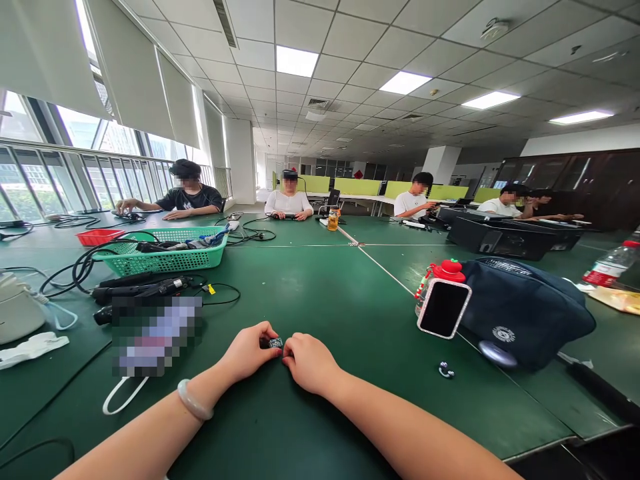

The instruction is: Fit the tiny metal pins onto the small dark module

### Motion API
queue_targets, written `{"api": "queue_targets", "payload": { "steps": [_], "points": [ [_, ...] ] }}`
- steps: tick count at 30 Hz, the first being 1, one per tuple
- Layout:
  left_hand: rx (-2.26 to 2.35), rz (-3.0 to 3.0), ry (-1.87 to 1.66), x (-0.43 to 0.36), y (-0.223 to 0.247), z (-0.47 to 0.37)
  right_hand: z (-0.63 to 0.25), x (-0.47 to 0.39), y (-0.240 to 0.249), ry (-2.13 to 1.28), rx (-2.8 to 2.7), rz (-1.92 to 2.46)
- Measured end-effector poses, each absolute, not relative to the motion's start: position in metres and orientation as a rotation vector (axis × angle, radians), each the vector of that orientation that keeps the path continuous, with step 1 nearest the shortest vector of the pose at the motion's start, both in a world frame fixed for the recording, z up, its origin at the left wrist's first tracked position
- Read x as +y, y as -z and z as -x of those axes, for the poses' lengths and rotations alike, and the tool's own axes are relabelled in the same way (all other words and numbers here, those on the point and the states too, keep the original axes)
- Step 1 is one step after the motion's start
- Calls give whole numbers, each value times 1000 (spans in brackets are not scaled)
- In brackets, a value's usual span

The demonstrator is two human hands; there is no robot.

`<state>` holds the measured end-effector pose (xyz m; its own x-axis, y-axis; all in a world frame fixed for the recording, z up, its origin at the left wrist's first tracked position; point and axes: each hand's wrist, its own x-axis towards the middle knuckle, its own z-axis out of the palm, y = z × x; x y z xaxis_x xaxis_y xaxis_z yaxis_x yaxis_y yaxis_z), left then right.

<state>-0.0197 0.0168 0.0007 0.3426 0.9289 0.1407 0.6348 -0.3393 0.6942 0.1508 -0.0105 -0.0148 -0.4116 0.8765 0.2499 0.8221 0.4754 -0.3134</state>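
Note:
Between the thumb and index finger of my left hand [253, 347] is a small dark block with white markings [275, 343]. Its exact kind is too small to tell. My right hand [310, 360] is closed in a pinch right beside the block's right end. Whatever its fingertips hold, if anything, is hidden behind them. Both hands rest low over the green tabletop [295, 287], close together. A pale bangle [194, 400] circles my left wrist.
To the left lie a blurred-out phone-like thing [157, 337], black cables and a green basket [165, 267]. On the right stand a propped phone [444, 308], a dark blue bag [530, 307] and small earbuds [446, 371]. Several people sit around the table.

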Motion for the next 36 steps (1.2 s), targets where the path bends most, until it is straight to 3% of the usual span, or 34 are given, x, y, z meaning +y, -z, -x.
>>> {"api": "queue_targets", "payload": {
  "steps": [11,27,36],
  "points": [
    [1353,-2057,-751,17,2,21,-151,-9,11,-142,-2476,1372],
    [1362,-2041,-702,16,0,19,-187,8,8,-330,-2274,1449],
    [1419,-2083,-725,20,3,21,-169,0,7,-165,-2423,1341]
  ]
}}
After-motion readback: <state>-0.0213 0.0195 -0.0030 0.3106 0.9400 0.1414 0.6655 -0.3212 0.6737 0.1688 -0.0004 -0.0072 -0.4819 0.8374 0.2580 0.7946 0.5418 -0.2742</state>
